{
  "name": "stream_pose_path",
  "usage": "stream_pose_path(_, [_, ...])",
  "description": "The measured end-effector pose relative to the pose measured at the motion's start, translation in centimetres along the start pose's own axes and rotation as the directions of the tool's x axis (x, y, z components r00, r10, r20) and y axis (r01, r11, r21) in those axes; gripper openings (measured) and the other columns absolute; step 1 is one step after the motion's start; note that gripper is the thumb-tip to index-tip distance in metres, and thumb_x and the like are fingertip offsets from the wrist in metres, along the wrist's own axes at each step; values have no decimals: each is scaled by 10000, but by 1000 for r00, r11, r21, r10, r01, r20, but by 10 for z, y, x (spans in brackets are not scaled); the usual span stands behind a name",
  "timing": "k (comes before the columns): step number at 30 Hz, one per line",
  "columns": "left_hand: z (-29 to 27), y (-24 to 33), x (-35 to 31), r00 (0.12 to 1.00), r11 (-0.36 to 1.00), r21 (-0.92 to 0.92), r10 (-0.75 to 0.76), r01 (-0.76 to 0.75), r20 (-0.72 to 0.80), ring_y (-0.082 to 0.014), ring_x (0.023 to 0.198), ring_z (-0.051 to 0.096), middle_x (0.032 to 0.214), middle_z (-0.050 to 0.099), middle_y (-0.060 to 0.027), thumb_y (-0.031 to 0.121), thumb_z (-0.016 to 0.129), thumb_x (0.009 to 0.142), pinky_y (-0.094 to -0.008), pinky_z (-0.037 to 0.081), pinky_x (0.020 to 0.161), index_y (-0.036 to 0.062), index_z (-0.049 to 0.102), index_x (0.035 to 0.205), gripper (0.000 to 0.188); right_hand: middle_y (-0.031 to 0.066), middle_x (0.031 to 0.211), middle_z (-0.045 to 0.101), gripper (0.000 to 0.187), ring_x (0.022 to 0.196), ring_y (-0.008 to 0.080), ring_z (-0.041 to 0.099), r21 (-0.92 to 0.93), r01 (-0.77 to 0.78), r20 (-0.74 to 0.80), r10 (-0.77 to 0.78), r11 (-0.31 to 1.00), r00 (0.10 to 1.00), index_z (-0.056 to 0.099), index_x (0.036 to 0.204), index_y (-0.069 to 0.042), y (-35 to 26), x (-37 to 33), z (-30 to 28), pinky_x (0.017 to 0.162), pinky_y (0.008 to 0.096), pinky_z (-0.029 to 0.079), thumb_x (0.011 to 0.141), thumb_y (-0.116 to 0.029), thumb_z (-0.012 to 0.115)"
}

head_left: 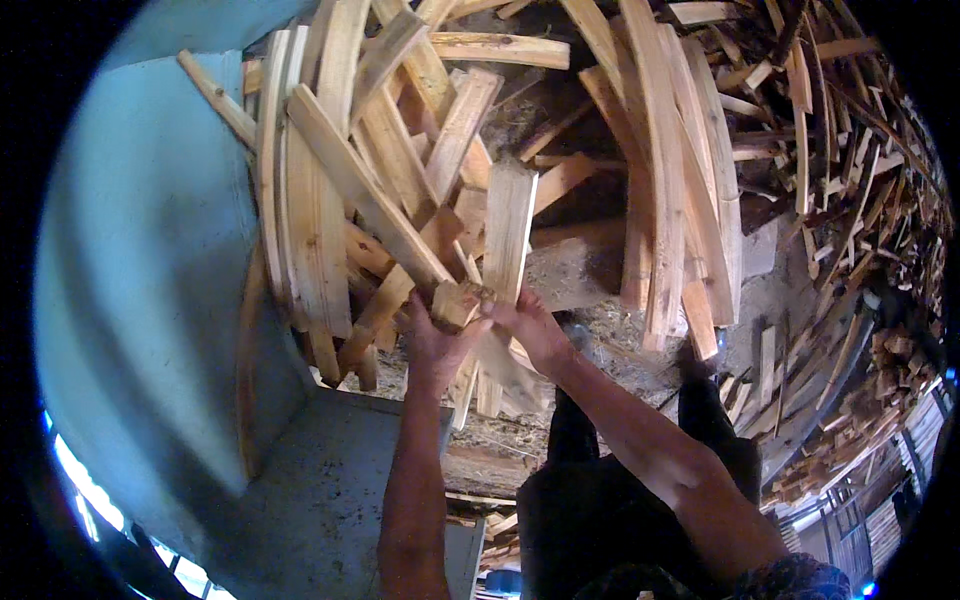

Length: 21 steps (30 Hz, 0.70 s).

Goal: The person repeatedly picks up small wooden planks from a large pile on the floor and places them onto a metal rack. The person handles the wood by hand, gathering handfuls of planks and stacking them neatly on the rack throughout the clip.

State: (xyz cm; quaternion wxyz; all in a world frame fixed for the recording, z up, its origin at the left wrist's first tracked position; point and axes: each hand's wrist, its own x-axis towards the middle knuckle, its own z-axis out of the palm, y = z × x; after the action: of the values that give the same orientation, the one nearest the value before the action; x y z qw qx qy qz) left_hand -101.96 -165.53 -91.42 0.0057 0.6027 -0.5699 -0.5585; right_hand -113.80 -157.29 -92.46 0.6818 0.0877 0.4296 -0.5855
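My left hand [437, 343] is closed around the near end of a long, pale wooden board [365, 185], which slants away to the far left over other boards. Beside it, my right hand [535, 332] has its fingers closed at the near end of a second, shorter board [509, 225] that points straight away from me. The thumbs come close together near a rough, darker patch at the board ends. Both palms are hidden from view. Beneath the hands, more cut pieces lie at angles, partly blurred.
On the left stands a light blue metal panel [145, 240] with a grey metal surface [320, 480] below it. Long boards [665, 190] lean to the right of the pile. Scrap wood [850, 200] covers the ground at far right. My dark-clothed legs [620, 510] are close below.
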Motion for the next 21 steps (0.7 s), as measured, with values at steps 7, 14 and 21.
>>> stream_pose_path(7, [37,117,-55,969,971,-182,187,-156,165,-182,810,556,904,530,-96,74,705,578,-310,464,720,-4,384,1048,575,19,1019,569,436,938,113,523,-189,180,51,-174,965,983,506,1083,-48,-84,-74,-15,828,286,430,684,-46,681])
stream_pose_path(14, [98,233,-36,776,855,-351,503,-382,381,-239,841,568,899,561,-146,148,676,628,-326,452,733,-3,413,1074,540,88,989,564,561,918,162,530,-330,303,-218,-385,894,897,452,1132,-2,-215,-109,-51,820,304,420,718,-332,637])
stream_pose_path(21, [162,220,16,810,912,-317,386,-262,441,-202,837,540,932,532,-141,157,619,622,-306,434,753,-35,373,1104,574,103,831,574,466,746,172,548,-759,361,9,-545,542,838,474,1042,-11,-323,-4,-99,650,287,450,755,-361,585])
